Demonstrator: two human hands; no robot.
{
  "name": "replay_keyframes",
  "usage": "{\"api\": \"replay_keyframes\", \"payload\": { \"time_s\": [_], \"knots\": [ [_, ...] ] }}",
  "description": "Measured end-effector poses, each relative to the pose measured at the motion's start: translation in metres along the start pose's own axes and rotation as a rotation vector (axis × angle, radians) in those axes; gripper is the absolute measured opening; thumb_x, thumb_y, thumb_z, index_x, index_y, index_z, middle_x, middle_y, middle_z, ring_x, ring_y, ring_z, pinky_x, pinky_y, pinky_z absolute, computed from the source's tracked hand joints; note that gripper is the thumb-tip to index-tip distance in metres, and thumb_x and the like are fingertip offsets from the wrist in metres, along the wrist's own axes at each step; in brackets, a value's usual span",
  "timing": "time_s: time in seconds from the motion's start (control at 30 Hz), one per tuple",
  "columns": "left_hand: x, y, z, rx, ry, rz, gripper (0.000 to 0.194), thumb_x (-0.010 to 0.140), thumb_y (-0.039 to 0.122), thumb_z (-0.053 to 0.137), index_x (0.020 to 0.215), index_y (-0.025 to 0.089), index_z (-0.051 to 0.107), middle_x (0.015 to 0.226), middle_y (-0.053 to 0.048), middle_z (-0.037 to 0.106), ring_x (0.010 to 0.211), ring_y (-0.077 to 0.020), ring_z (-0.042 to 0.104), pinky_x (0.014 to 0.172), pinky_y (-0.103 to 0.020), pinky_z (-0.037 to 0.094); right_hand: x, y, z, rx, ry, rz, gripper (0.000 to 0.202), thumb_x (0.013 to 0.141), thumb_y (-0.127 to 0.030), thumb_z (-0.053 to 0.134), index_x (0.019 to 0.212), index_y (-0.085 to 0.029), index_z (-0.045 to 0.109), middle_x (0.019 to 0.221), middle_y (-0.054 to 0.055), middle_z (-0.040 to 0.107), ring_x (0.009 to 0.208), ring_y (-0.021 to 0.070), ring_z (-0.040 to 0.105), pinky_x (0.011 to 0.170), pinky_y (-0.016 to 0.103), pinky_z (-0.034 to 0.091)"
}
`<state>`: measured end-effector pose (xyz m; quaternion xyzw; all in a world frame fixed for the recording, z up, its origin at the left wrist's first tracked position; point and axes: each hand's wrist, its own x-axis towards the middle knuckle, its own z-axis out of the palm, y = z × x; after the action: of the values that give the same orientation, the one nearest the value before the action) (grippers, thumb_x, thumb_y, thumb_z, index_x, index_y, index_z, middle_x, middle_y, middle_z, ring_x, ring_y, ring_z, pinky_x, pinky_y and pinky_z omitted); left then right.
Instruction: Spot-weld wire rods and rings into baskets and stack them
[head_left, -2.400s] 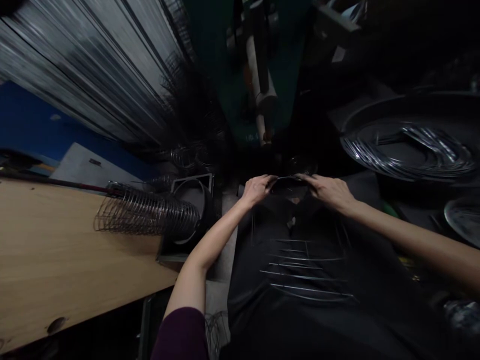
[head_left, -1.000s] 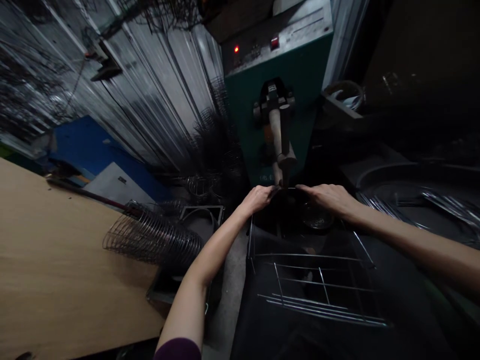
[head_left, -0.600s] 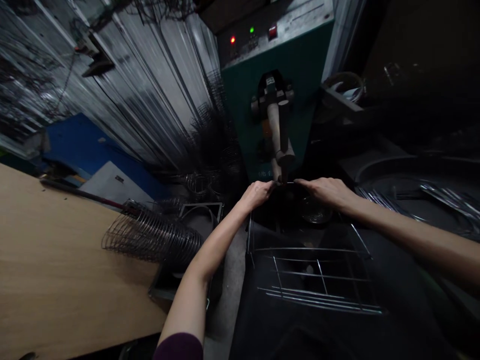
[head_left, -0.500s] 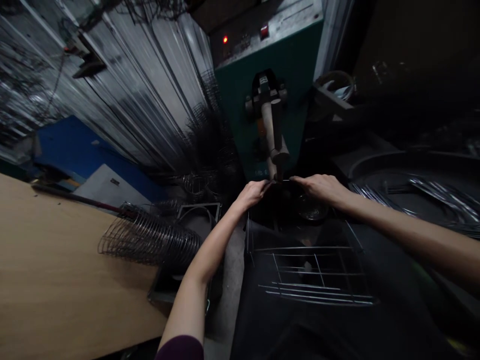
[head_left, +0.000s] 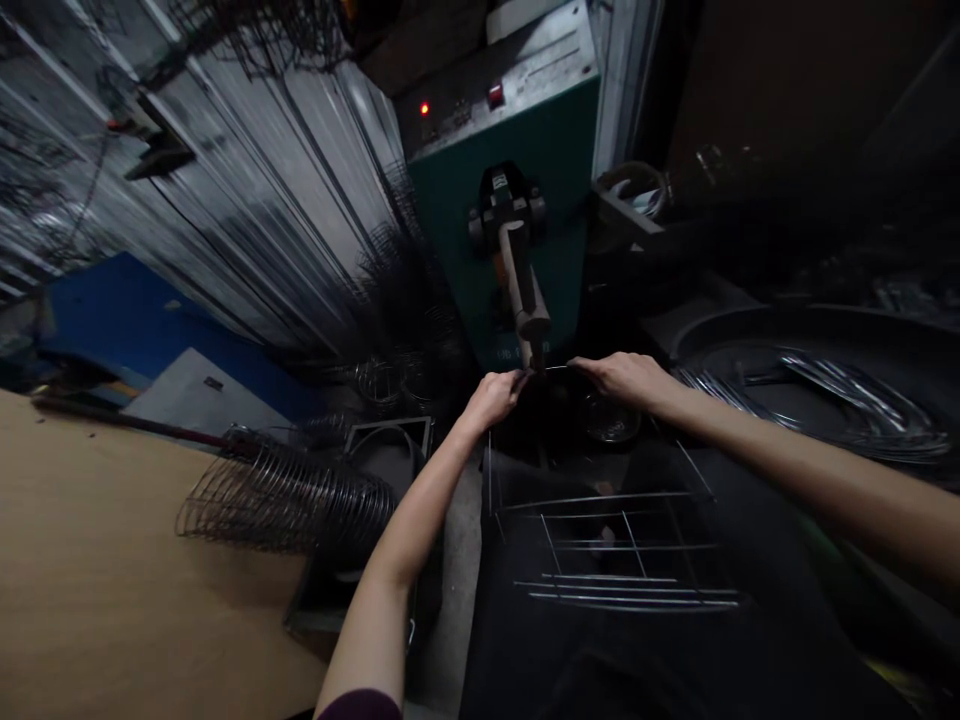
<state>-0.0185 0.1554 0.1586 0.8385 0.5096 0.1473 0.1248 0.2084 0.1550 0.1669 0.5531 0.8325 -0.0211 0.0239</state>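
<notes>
Presently, left hand (head_left: 491, 397) and right hand (head_left: 626, 380), fingers closed, grip the far edge of the wire frame (head_left: 592, 500) by the machine arm (head_left: 517, 265); crosswires appear in place, far-edge join cannot be confirmed

Wire frame (head_left: 619, 499): far portion lost in shadow by the hands; contact at the fingertips of left hand (head_left: 491, 398) and right hand (head_left: 621, 380) too dark for detail. Right forearm (head_left: 795, 460): cut off by right edge. Purple sleeve (head_left: 361, 706): cut off below. Green machine (head_left: 446, 215): lettering blurred, illegible. Round tub (head_left: 757, 316): cropped at right. Surface (head_left: 112, 560): cropped left and below. Yellow item (head_left: 896, 676), lower right: blurred, unidentifiable.
</notes>
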Motion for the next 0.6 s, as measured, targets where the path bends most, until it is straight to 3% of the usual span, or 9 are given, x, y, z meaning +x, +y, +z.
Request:
{"api": "replay_keyframes", "payload": {
  "time_s": [0.23, 0.33, 0.5, 0.6],
  "knots": [
    [-0.002, -0.007, -0.004, 0.008, 0.008, -0.020, 0.030, 0.095, 0.030, 0.040, 0.088, 0.016, 0.066, 0.074, -0.004, 0.067, 0.064, -0.0126, 0.058, 0.061, -0.021, 0.036, 0.008, -0.007, 0.000, 0.040, 0.035, -0.030, 0.043, 0.092, -0.025, 0.036, 0.132, -0.027, 0.052, 0.097, 0.014, 0.067, 0.082, 0.0283, 0.065, 0.064, 0.032, 0.044],
    [-0.004, -0.013, -0.004, 0.002, -0.003, -0.025, 0.032, 0.095, 0.034, 0.039, 0.089, 0.017, 0.065, 0.069, -0.001, 0.064, 0.060, -0.0110, 0.054, 0.058, -0.020, 0.034, 0.008, -0.002, -0.003, 0.216, 0.003, -0.005, 0.041, 0.096, -0.036, 0.032, 0.126, -0.023, 0.057, 0.100, 0.012, 0.068, 0.087, 0.0264, 0.065, 0.070, 0.032, 0.046],
    [-0.012, -0.017, -0.004, -0.015, 0.005, -0.054, 0.031, 0.096, 0.030, 0.037, 0.090, 0.016, 0.064, 0.074, -0.002, 0.065, 0.065, -0.0118, 0.056, 0.060, -0.020, 0.035, -0.008, 0.022, -0.002, 0.570, -0.208, 0.023, 0.046, 0.096, -0.041, 0.033, 0.111, -0.014, 0.067, 0.105, 0.009, 0.068, 0.095, 0.0226, 0.063, 0.082, 0.028, 0.048],
    [-0.016, -0.014, -0.001, -0.027, 0.030, -0.098, 0.030, 0.096, 0.029, 0.038, 0.093, 0.016, 0.064, 0.080, -0.005, 0.066, 0.070, -0.0134, 0.058, 0.064, -0.021, 0.037, -0.020, 0.027, 0.003, 0.679, -0.160, 0.061, 0.046, 0.095, -0.042, 0.034, 0.111, -0.013, 0.066, 0.107, 0.008, 0.067, 0.097, 0.0221, 0.062, 0.084, 0.028, 0.048]
  ]
}}
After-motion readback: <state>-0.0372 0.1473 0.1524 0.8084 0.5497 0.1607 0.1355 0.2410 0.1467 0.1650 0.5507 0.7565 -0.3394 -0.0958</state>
